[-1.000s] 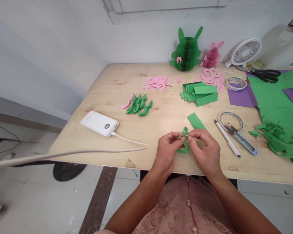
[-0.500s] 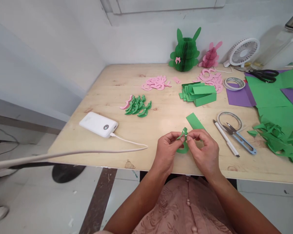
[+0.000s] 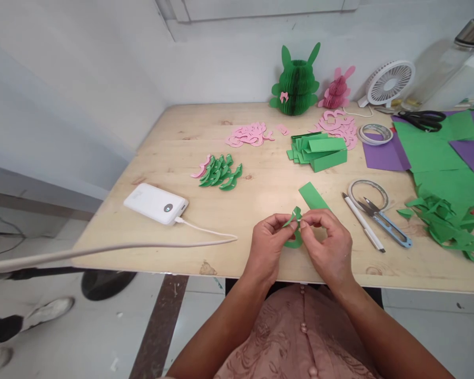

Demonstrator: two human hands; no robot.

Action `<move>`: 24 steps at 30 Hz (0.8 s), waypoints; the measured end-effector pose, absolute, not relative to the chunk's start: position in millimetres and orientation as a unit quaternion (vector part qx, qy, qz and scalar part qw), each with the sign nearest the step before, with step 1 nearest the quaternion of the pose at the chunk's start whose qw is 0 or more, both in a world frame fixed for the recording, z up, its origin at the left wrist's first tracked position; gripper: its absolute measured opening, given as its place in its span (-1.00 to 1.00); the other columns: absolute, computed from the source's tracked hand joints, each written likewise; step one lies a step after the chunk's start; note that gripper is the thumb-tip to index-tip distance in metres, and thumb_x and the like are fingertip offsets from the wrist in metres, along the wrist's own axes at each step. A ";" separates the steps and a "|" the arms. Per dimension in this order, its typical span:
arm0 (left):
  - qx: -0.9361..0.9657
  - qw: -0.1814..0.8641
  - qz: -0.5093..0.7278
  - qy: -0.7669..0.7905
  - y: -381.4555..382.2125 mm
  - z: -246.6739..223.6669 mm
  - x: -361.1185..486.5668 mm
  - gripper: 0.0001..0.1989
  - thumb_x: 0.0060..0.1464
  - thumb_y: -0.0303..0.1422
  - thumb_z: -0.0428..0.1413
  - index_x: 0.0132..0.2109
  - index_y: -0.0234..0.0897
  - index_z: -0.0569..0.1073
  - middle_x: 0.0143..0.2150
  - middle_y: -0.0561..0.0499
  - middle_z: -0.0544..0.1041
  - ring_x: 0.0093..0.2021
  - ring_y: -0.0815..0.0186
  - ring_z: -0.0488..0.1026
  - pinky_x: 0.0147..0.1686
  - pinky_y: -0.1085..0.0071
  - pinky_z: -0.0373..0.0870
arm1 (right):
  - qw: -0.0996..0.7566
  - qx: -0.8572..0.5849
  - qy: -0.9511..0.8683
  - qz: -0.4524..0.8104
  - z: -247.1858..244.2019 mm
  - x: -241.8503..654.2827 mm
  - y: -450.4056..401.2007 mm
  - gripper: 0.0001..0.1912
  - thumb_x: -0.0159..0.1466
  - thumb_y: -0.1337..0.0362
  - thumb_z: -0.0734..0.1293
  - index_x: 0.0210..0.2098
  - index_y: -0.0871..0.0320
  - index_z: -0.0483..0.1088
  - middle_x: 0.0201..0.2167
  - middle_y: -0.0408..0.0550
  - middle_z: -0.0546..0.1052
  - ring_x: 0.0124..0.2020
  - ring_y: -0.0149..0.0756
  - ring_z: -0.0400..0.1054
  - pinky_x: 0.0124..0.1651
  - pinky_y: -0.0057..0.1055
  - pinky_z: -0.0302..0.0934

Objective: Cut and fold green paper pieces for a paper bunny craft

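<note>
My left hand (image 3: 266,245) is closed in a pinch on a curved green paper cutout (image 3: 294,213) near the table's front edge. A short strip of white tape (image 3: 299,220) shows on the cutout, and the fingertips of my right hand (image 3: 327,242) are pinched on it. Beneath my fingers hangs or lies a rounded green paper part (image 3: 294,241); whether it joins the held cutout is hidden. A flat green paper strip (image 3: 313,196) lies just behind my hands. To the left is a pile of curved green cutouts (image 3: 219,171) with white strips on them.
White pen (image 3: 363,222), blue thread snips (image 3: 389,226) and a tape roll (image 3: 371,181) lie right of my hands, near green scraps (image 3: 444,221). A power bank (image 3: 156,203) with a cable is at left. Folded green paper (image 3: 318,151) and a green paper rabbit (image 3: 299,87) stand behind.
My hands hold nearly the same pose at the green cutout. The view has shifted slightly. At lower left, another person's shoe and dark trouser leg have come further into view.
</note>
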State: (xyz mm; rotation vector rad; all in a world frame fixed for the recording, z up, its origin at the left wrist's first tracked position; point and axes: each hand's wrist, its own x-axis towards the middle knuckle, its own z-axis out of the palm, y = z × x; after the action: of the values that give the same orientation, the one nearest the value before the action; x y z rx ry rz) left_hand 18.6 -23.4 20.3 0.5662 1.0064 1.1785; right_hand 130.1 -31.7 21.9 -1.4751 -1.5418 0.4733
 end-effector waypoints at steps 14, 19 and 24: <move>0.249 0.678 0.527 0.447 -24.6 19.1 18.3 -0.86 -0.23 -0.41 0.31 -0.43 -0.32 0.54 -0.49 0.10 0.46 -0.50 0.49 0.28 -0.43 0.54 0.23 | 0.480 -0.594 -0.623 0.168 22.0 127.0 -33.6 -0.91 0.15 0.40 0.26 -0.46 0.09 0.32 -0.44 -0.14 0.45 -0.35 -0.31 0.39 -0.23 -0.34 0.27; 0.250 0.681 0.521 0.450 -24.5 19.6 18.8 -0.84 -0.24 -0.38 0.32 -0.45 -0.34 0.52 -0.48 0.09 0.46 -0.48 0.48 0.29 -0.42 0.53 0.24 | 0.481 -0.591 -0.627 0.161 21.3 126.9 -34.2 -0.91 0.15 0.41 0.27 -0.45 0.10 0.32 -0.43 -0.13 0.46 -0.34 -0.31 0.38 -0.22 -0.33 0.26; 0.251 0.676 0.516 0.461 -25.2 18.9 18.5 -0.83 -0.22 -0.38 0.30 -0.43 -0.34 0.50 -0.49 0.11 0.43 -0.49 0.49 0.28 -0.42 0.53 0.24 | 0.479 -0.596 -0.624 0.162 20.8 126.0 -35.1 -0.93 0.16 0.38 0.27 -0.43 0.09 0.34 -0.38 -0.12 0.49 -0.29 -0.28 0.40 -0.19 -0.31 0.27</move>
State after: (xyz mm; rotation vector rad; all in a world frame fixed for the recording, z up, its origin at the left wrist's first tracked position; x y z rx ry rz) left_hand 18.5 -25.2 18.9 0.5640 1.0373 1.1606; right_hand 126.0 -35.1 20.8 -1.4546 -1.5241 0.3946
